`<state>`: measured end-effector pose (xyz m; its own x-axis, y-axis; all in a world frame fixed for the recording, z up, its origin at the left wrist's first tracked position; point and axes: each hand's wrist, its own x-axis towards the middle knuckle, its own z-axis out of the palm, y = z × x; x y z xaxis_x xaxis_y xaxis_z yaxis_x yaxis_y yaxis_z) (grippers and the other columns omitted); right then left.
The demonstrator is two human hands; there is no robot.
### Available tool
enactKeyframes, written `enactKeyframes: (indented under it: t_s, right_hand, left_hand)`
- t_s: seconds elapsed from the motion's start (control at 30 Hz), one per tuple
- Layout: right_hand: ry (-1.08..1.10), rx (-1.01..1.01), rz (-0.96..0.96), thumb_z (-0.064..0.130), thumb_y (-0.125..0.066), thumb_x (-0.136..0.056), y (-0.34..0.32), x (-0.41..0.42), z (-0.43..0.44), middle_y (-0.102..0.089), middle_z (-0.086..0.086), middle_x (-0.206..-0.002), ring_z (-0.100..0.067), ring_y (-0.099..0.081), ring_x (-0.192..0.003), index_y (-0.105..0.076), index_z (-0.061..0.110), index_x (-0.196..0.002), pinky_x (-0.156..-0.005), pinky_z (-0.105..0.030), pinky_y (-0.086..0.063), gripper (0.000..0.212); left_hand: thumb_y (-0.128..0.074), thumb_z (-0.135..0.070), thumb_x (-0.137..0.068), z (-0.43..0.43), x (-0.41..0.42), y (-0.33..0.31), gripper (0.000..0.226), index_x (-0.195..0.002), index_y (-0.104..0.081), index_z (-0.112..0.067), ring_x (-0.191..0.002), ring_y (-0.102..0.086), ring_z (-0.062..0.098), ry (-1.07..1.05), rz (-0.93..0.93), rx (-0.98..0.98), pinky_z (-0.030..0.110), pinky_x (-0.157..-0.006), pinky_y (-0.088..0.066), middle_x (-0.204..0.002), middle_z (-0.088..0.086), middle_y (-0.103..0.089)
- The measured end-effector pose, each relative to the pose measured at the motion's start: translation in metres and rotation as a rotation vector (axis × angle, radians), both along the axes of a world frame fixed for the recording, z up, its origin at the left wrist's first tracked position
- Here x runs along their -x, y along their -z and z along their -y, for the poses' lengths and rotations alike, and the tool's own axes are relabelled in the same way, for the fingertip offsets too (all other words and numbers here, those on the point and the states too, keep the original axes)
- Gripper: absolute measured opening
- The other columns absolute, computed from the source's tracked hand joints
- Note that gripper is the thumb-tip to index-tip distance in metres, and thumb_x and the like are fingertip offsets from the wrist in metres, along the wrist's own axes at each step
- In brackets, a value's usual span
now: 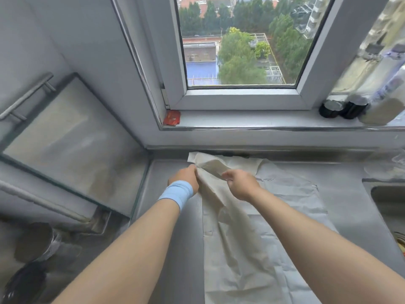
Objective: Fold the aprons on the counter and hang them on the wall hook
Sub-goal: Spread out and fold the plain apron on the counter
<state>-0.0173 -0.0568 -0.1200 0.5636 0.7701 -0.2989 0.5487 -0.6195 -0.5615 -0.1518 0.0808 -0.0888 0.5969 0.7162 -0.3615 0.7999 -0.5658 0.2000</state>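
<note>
Cream-white fabric, an apron (252,238), lies spread lengthwise on the steel table (171,216) below the window (238,40), its far edge lifted and pinched between the left hand (185,176), blue wristband (176,194) on the wrist, and the right hand (240,183), fingers (225,174) of both closed on cloth.

Apron (252,227) lies on counter (171,238), sink (390,205) to its right.

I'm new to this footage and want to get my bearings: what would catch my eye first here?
Both hands meet at the picture's centre, the left hand with a blue wristband and the right hand, pinching the top of a cream apron spread down the steel counter. Above, a window looks onto trees and rooftops.
</note>
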Motion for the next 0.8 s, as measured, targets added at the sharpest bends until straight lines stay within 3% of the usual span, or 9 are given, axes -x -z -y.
enactKeyframes:
  t_s: [0.2, 0.23, 0.3, 0.33, 0.4, 0.57, 0.67, 0.73, 0.8]
  right_hand:
    - [-0.174, 0.233, -0.039, 0.021, -0.046, -0.082, 0.02, -0.015, -0.063, -0.052, 0.002, -0.143, -0.024, -0.046, -0.131, -0.038, 0.035, -0.146, -0.103, -0.033, -0.041, 0.067]
    - [-0.22, 0.262, -0.015, 0.027, -0.048, -0.079, 0.022, -0.018, -0.067, -0.059, 0.001, -0.133, -0.025, -0.048, -0.126, -0.046, 0.036, -0.139, -0.098, -0.033, -0.042, 0.06]
    - [-0.264, 0.271, 0.081, 0.032, -0.051, -0.078, 0.021, -0.022, -0.069, -0.065, 0.001, -0.094, -0.028, -0.053, -0.103, -0.062, 0.029, -0.093, -0.089, -0.035, -0.04, 0.019]
    - [-0.261, 0.238, 0.119, 0.033, -0.05, -0.078, 0.019, -0.025, -0.068, -0.059, 0.002, -0.076, -0.028, -0.051, -0.091, -0.054, 0.023, -0.071, -0.086, -0.036, -0.037, 0.013]
    - [-0.194, 0.124, 0.165, 0.037, -0.042, -0.078, 0.014, -0.033, -0.06, -0.048, 0.002, -0.06, -0.028, -0.046, -0.08, -0.039, 0.018, -0.057, -0.078, -0.036, -0.035, 0.028]
    - [-0.101, 0.12, 0.478, 0.047, -0.043, -0.097, 0.011, -0.051, -0.036, -0.068, -0.005, -0.089, -0.03, -0.064, -0.087, -0.047, 0.021, -0.084, -0.062, -0.033, -0.035, 0.029]
    - [-0.072, 0.218, 0.603, 0.05, -0.047, -0.097, 0.02, -0.053, -0.022, -0.066, -0.003, -0.097, -0.029, -0.067, -0.088, -0.048, 0.017, -0.106, -0.06, -0.034, -0.038, 0.034]
    - [-0.028, 0.225, 0.684, 0.029, -0.058, -0.091, 0.022, -0.049, -0.011, -0.061, -0.007, -0.099, -0.031, -0.066, -0.084, -0.049, 0.015, -0.107, -0.061, -0.034, -0.043, 0.023]
    - [-0.021, 0.217, 0.8, 0.007, -0.064, -0.071, 0.027, -0.043, 0.004, -0.056, -0.012, -0.098, -0.033, -0.058, -0.084, -0.053, 0.014, -0.107, -0.067, -0.039, -0.043, 0.038]
  left_hand:
    - [-0.043, -0.009, -0.088, -0.057, -0.024, 0.015, 0.032, -0.096, -0.062, -0.033, -0.101, -0.059, 0.021, 0.115, 0.138, 0.049, 0.03, -0.082, -0.048, -0.111, -0.006, -0.062]
    - [-0.043, -0.008, -0.087, -0.061, -0.026, 0.016, 0.032, -0.095, -0.064, -0.031, -0.1, -0.059, 0.021, 0.149, 0.186, 0.035, 0.029, -0.081, -0.048, -0.109, -0.006, -0.064]
    - [-0.045, -0.007, -0.085, -0.063, -0.03, 0.018, 0.029, -0.089, -0.067, -0.026, -0.096, -0.059, 0.022, 0.204, 0.247, -0.014, 0.027, -0.075, -0.046, -0.103, -0.006, -0.066]
    - [-0.047, -0.007, -0.083, -0.062, -0.032, 0.018, 0.026, -0.086, -0.066, -0.024, -0.093, -0.059, 0.023, 0.216, 0.27, -0.048, 0.026, -0.072, -0.044, -0.099, -0.004, -0.066]
    - [-0.049, -0.009, -0.082, -0.056, -0.036, 0.02, 0.02, -0.082, -0.065, -0.022, -0.085, -0.059, 0.026, 0.226, 0.315, -0.104, 0.027, -0.065, -0.04, -0.089, 0.0, -0.067]
    - [-0.041, -0.021, -0.077, -0.024, -0.042, 0.037, 0.025, -0.082, -0.066, -0.017, -0.081, -0.061, 0.027, 0.364, 0.452, -0.084, 0.028, -0.063, -0.041, -0.084, 0.001, -0.067]
    - [-0.048, -0.027, -0.09, -0.007, -0.047, 0.055, 0.027, -0.112, -0.061, -0.019, -0.11, -0.054, 0.023, 0.495, 0.28, 0.025, 0.035, -0.082, -0.048, -0.115, 0.0, -0.058]
    - [-0.052, -0.042, -0.091, 0.003, -0.045, 0.067, 0.052, -0.139, -0.042, -0.024, -0.13, -0.036, 0.022, 0.548, 0.081, 0.087, 0.039, -0.1, -0.041, -0.141, 0.0, -0.039]
    - [-0.054, -0.057, -0.085, 0.013, -0.041, 0.076, 0.08, -0.151, -0.019, -0.028, -0.142, -0.016, 0.025, 0.578, -0.069, 0.078, 0.041, -0.113, -0.028, -0.156, 0.001, -0.017]
